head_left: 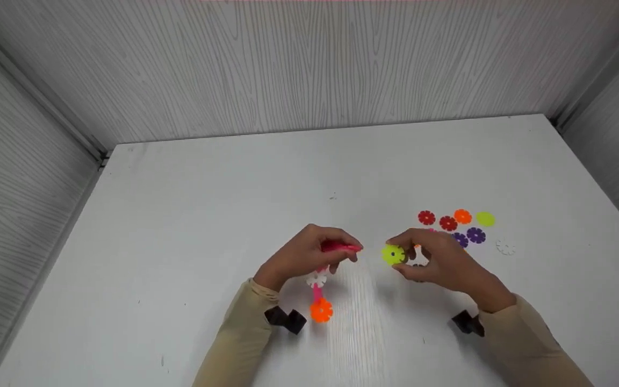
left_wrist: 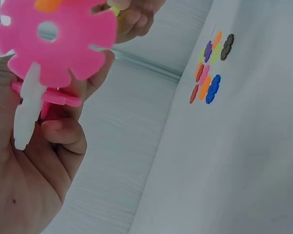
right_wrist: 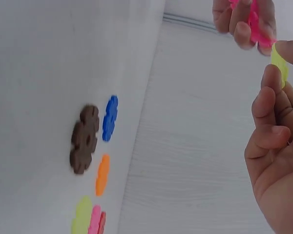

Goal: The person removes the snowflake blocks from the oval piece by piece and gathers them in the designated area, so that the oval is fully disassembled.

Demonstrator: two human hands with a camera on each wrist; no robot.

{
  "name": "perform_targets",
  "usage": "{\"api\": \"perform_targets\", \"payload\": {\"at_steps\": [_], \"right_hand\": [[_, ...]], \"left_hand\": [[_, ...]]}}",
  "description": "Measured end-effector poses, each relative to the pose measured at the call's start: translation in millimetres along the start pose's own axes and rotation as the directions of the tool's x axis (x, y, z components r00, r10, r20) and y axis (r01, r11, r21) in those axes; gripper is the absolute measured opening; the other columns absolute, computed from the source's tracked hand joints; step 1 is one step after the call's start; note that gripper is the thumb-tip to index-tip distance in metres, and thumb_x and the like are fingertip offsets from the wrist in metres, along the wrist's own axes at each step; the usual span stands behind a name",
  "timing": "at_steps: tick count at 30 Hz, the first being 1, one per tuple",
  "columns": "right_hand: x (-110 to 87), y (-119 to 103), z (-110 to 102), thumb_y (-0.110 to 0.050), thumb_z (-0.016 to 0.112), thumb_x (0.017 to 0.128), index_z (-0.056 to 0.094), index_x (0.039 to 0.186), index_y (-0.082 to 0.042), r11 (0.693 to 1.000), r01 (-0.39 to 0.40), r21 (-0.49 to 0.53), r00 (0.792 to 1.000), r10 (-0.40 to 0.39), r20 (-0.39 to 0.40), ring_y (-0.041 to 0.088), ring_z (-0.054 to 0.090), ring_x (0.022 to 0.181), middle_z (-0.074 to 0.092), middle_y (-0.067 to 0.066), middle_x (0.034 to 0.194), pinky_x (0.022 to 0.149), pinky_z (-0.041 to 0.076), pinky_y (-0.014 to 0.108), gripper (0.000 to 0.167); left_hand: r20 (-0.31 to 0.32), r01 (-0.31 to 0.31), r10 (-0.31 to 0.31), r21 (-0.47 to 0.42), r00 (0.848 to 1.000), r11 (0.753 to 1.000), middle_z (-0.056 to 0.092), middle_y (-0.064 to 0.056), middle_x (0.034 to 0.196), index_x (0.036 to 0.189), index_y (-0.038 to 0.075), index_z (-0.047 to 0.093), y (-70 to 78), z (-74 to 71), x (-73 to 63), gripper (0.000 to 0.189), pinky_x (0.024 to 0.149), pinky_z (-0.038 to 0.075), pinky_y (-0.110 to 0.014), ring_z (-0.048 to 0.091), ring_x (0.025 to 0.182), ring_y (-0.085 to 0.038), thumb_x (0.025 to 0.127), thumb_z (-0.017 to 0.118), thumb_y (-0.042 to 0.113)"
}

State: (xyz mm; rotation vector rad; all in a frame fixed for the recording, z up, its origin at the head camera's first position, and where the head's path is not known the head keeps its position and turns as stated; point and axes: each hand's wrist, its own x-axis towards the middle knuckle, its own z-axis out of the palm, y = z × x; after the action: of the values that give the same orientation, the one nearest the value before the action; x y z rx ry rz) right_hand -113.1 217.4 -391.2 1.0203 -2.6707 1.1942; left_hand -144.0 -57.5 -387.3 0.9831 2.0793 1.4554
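Observation:
My left hand (head_left: 305, 251) pinches a pink notched plastic disc (head_left: 340, 246) edge-on between thumb and fingers. Linked below it hangs a chain of similar discs: a white disc (head_left: 316, 280), more pink, and an orange disc (head_left: 321, 310) at the end. In the left wrist view, a pink disc (left_wrist: 73, 41) slotted into a white one fills the near corner. To the right, my right hand (head_left: 446, 260) holds a yellow notched disc (head_left: 393, 254) by its edge, its face turned up. A small gap separates this yellow disc from the pink one in the head view.
Loose discs lie on the white table (head_left: 207, 204) around and beyond the right hand: red (head_left: 426, 217), orange (head_left: 462, 216), yellow (head_left: 485, 219), purple (head_left: 476, 235) and white (head_left: 505, 247). Blue (right_wrist: 110, 118) and brown (right_wrist: 85, 139) discs show in the right wrist view. Wood-grain panels (head_left: 309, 64) border the table.

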Motion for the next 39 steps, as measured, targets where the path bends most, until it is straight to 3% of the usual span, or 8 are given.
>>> {"api": "perform_targets", "payload": {"at_steps": [4,11,15,20,23,27,36,39], "right_hand": [[-1.6,5.3,-10.5,-0.007,0.076,0.078,0.068,0.11,-0.009,0.993,-0.11,-0.036,0.994,0.11,-0.013,0.004,0.051,0.072,0.064,-0.006,0.082,0.055,0.04,0.019,0.033],[-2.3,17.6,-15.2,-0.006,0.076,0.079,0.067,0.112,-0.008,0.993,-0.114,-0.028,0.993,0.114,-0.004,0.013,0.05,0.07,0.061,-0.002,0.081,0.057,0.041,0.019,0.034],[-3.3,23.2,-17.7,-0.003,0.077,0.077,0.067,0.11,-0.008,0.996,-0.088,-0.029,0.996,0.087,-0.022,0.02,0.044,0.062,0.052,0.004,0.073,0.056,0.035,0.018,0.035],[-4.0,28.7,-22.9,-0.002,0.075,0.079,0.067,0.11,-0.006,0.991,-0.134,-0.02,0.991,0.134,0.004,0.009,0.041,0.06,0.049,-0.002,0.073,0.056,0.037,0.019,0.032],[-3.8,30.4,-26.4,-0.005,0.073,0.082,0.066,0.111,-0.006,0.974,-0.222,-0.037,0.973,0.223,0.055,0.006,0.044,0.065,0.05,-0.005,0.075,0.058,0.041,0.02,0.03],[-3.1,32.5,-29.4,-0.009,0.071,0.085,0.065,0.113,-0.005,0.947,-0.313,-0.068,0.941,0.319,0.114,0.009,0.048,0.07,0.052,-0.003,0.078,0.059,0.043,0.02,0.029],[-4.5,44.5,-32.6,-0.017,0.068,0.088,0.062,0.119,-0.005,0.89,-0.431,-0.146,0.862,0.455,0.225,0.015,0.052,0.073,0.058,0.002,0.084,0.057,0.045,0.023,0.034],[-6.1,48.7,-35.0,-0.018,0.068,0.088,0.062,0.118,-0.005,0.884,-0.446,-0.138,0.85,0.467,0.245,0.016,0.052,0.073,0.059,0.003,0.085,0.057,0.046,0.023,0.034]], "left_hand": [[-0.074,0.001,-0.002,-0.016,0.997,1.0,0.071,-0.017,0.098,0.11,0.001,0.067,0.2,-10.7,-8.3,0.019,0.066,0.053,-0.021,0.06,0.062,-0.008,0.093,0.061,0.009],[-0.093,0.031,-0.028,0.024,0.995,0.999,0.071,-0.012,0.097,0.105,0.001,0.063,-2.4,-11.1,-8.3,0.016,0.07,0.057,-0.04,0.062,0.065,-0.011,0.093,0.062,0.012],[-0.107,0.065,-0.055,0.083,0.993,0.994,0.069,-0.01,0.093,0.105,0.004,0.066,-4.6,-9.2,-7.0,0.019,0.069,0.054,-0.028,0.06,0.071,-0.011,0.093,0.064,0.018],[-0.117,0.141,-0.126,0.129,0.985,0.982,0.067,-0.007,0.086,0.105,0.015,0.07,-8.3,-9.0,-8.1,0.019,0.064,0.043,-0.02,0.054,0.074,-0.012,0.092,0.065,0.028],[-0.118,0.163,-0.146,0.148,0.982,0.975,0.064,-0.004,0.083,0.105,0.018,0.07,-9.6,-9.3,-8.2,0.018,0.062,0.04,-0.019,0.052,0.073,-0.011,0.093,0.064,0.03],[-0.127,0.153,-0.133,0.166,0.983,0.974,0.06,-0.001,0.082,0.106,0.014,0.069,-11.4,-10.1,-7.8,0.017,0.06,0.038,-0.019,0.049,0.074,-0.011,0.094,0.061,0.023],[-0.139,0.162,-0.137,0.187,0.981,0.969,0.063,-0.004,0.088,0.106,0.009,0.067,-14.6,-9.6,-6.2,0.018,0.066,0.042,-0.019,0.051,0.079,-0.012,0.092,0.056,0.01],[-0.134,0.185,-0.164,0.163,0.977,0.969,0.064,-0.004,0.093,0.105,0.01,0.066,-13.5,-9.6,-6.1,0.018,0.072,0.045,-0.021,0.053,0.084,-0.012,0.09,0.057,0.01]]}}
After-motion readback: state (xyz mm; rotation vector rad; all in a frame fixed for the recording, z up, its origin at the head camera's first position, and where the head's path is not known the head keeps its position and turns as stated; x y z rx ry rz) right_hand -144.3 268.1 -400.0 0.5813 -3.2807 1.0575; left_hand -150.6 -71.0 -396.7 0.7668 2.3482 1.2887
